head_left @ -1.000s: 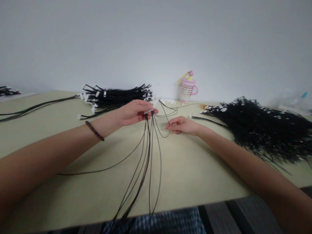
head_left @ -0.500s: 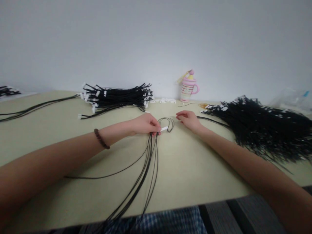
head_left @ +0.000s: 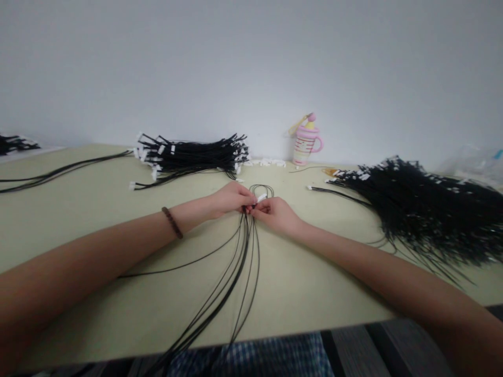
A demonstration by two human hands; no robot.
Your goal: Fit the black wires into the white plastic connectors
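Observation:
My left hand (head_left: 234, 198) is closed on a bunch of thin black wires (head_left: 236, 277), which hang down over the front edge of the table. A small white connector (head_left: 261, 198) sticks up between the two hands, with a loop of the wires (head_left: 271, 188) behind it. Close against the left fingertips, my right hand (head_left: 277, 213) pinches with thumb and fingers at the wires just below the connector. The fingers hide exactly what the right hand grips there.
Bundled black cables with white connectors (head_left: 192, 157) lie at the back left. A large heap of black cables (head_left: 424, 204) covers the right side. Near the wall stand a pink striped cup (head_left: 305, 146) and several small white connectors (head_left: 267, 163).
My right hand has moved left and down from beside the wire loop to meet my left hand, its fingers closing at the wires. The white connector now tilts up more.

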